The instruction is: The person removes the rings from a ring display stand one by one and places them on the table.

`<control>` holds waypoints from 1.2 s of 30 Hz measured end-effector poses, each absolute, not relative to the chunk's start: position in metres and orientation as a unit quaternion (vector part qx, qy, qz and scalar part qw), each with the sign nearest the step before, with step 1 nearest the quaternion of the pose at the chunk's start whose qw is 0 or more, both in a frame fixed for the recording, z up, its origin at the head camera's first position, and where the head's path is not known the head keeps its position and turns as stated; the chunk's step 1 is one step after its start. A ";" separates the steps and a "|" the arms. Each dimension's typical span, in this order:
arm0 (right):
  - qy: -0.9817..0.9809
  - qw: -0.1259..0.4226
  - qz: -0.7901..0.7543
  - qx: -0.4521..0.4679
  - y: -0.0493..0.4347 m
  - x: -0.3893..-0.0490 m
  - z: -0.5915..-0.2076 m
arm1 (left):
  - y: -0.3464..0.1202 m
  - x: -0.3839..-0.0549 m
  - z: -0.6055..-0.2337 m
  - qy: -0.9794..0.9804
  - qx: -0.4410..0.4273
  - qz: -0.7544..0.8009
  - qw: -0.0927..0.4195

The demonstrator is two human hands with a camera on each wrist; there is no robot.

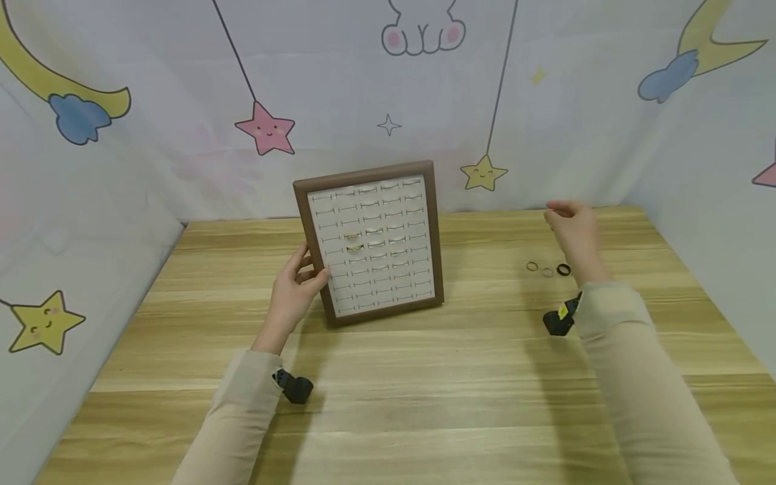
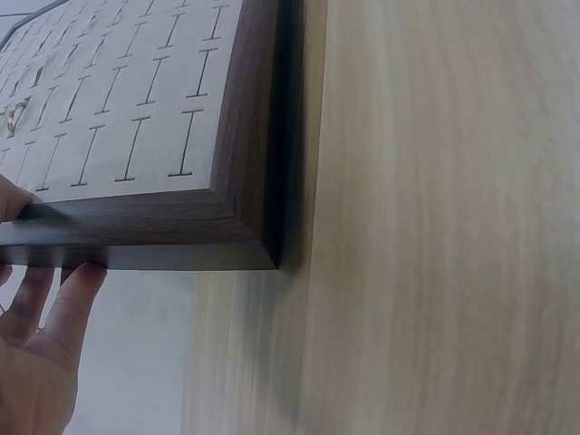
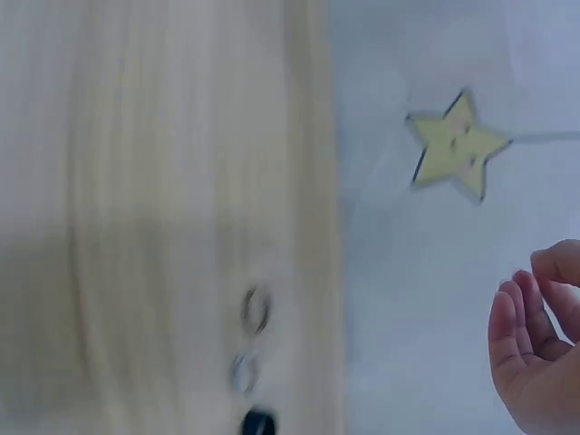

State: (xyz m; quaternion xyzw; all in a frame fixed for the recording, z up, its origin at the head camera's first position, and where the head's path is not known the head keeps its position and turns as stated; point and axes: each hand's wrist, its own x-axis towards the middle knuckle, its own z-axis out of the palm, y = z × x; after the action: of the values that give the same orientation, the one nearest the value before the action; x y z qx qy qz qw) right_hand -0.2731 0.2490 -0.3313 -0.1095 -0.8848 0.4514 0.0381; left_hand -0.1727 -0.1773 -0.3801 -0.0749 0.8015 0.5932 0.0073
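A brown-framed ring display board [image 1: 433,236] with a white slotted pad stands tilted on the table. My left hand [image 1: 293,288] grips its left edge, thumb on the front and fingers behind; the left wrist view shows the same hold on the frame [image 2: 136,227]. Two gold-toned rings [image 1: 354,248] sit in slots left of the pad's middle. On the right, my right hand [image 1: 576,229] hovers with loosely curled fingers, and I see nothing between them. Below it lie a gold-toned ring [image 1: 532,266], a silver ring [image 1: 548,273] and a black ring [image 1: 564,269].
The wooden table [image 1: 388,404] reaches back to a white curtain [image 1: 339,87] printed with stars and moons. A small black camera [image 1: 297,389] is strapped to the left wrist, another [image 1: 559,321] to the right.
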 end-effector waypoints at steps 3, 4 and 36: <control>-0.876 0.056 0.473 -0.073 0.226 -0.270 -0.318 | -0.177 -0.172 -0.380 0.801 -0.076 0.594 0.007; -0.873 0.062 0.480 -0.061 0.218 -0.269 -0.314 | -0.177 -0.172 -0.380 0.801 -0.076 0.593 0.008; -0.865 0.049 0.433 0.250 0.038 -0.227 -0.307 | -0.176 -0.172 -0.379 0.810 -0.069 0.582 -0.001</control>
State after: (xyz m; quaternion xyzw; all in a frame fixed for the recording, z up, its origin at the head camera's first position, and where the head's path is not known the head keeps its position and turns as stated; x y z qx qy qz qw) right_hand -0.2271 0.0382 -0.3072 0.2496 -0.8645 0.4335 0.0492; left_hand -0.1721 -0.1765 -0.3794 -0.0690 0.8100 0.5824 -0.0010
